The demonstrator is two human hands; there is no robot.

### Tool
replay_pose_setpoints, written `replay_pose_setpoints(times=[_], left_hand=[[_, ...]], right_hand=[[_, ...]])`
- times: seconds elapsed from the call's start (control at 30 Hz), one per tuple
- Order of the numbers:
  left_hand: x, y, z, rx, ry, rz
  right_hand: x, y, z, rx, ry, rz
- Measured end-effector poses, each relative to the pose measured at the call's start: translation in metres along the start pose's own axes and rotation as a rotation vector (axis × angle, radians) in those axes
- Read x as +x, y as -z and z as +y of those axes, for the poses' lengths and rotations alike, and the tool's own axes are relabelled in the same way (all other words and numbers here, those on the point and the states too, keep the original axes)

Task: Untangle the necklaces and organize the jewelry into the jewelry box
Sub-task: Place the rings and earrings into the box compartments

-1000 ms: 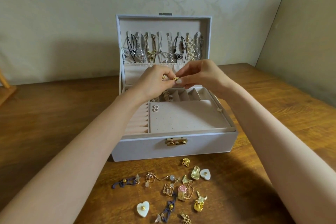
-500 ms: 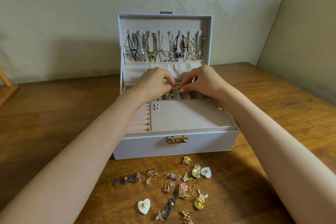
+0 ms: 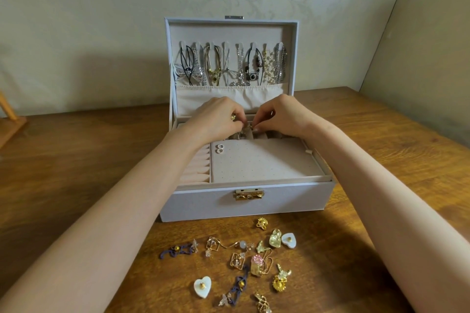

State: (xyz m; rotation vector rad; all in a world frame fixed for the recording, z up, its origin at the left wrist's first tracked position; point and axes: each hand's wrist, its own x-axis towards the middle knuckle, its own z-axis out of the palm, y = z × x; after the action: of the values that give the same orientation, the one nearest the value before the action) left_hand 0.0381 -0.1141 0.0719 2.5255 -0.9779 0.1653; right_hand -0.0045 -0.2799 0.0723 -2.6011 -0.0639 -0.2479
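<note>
Head view: shows left hand (image 3: 218, 117) and right hand (image 3: 279, 114) curled, fingertips meeting, both pinching a gold earring (image 3: 248, 126) over the rear slots of the jewelry box (image 3: 279, 198). Shows necklaces (image 3: 229, 68) hanging inside the box's raised lid, loose jewelry (image 3: 256, 262) scattered just before the box.

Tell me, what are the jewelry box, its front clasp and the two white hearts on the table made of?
The jewelry box looks covered in pale matte faux leather or cloth, finely grained. The clasp looks like polished gold-tone metal; it glints. The white hearts have a pearly sheen, perhaps shell or resin, with gold posts.
</note>
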Motion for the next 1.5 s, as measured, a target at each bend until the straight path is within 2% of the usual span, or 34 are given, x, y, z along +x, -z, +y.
replay_pose_setpoints(times=[0.17,0.3,0.43,0.63,0.8,0.9,1.0,1.17,1.37,1.5], left_hand=[[0.000,0.003,0.004,-0.196,0.024,0.040],[0.002,0.004,0.006,-0.294,0.048,0.103],[0.003,0.003,0.006,-0.348,0.058,0.112],[0.002,0.000,0.002,-0.570,0.046,0.062],[0.001,0.003,0.004,-0.639,0.005,0.140],[-0.001,0.004,0.005,-0.736,0.021,0.156],[-0.002,0.006,0.004,-0.774,0.018,0.159],[0.000,0.005,0.004,-0.835,-0.014,0.103],[-0.001,0.004,0.005,-0.811,-0.018,0.150],[-0.001,0.005,0.003,-0.805,-0.043,0.206]], right_hand=[[-0.001,0.001,-0.001,0.004,0.004,-0.017],[0.002,0.001,0.003,-0.002,-0.007,0.049],[0.004,-0.005,0.004,-0.032,0.018,0.075],[0.003,0.000,0.005,-0.013,0.040,0.083],[-0.004,0.017,-0.005,0.266,0.173,0.054],[-0.006,0.012,-0.013,0.325,0.234,0.028],[-0.005,0.011,-0.013,0.360,0.261,0.080],[-0.003,0.012,-0.007,0.401,0.224,0.165],[-0.003,0.015,-0.007,0.494,0.186,0.109],[-0.005,0.015,-0.009,0.667,0.148,0.086]])
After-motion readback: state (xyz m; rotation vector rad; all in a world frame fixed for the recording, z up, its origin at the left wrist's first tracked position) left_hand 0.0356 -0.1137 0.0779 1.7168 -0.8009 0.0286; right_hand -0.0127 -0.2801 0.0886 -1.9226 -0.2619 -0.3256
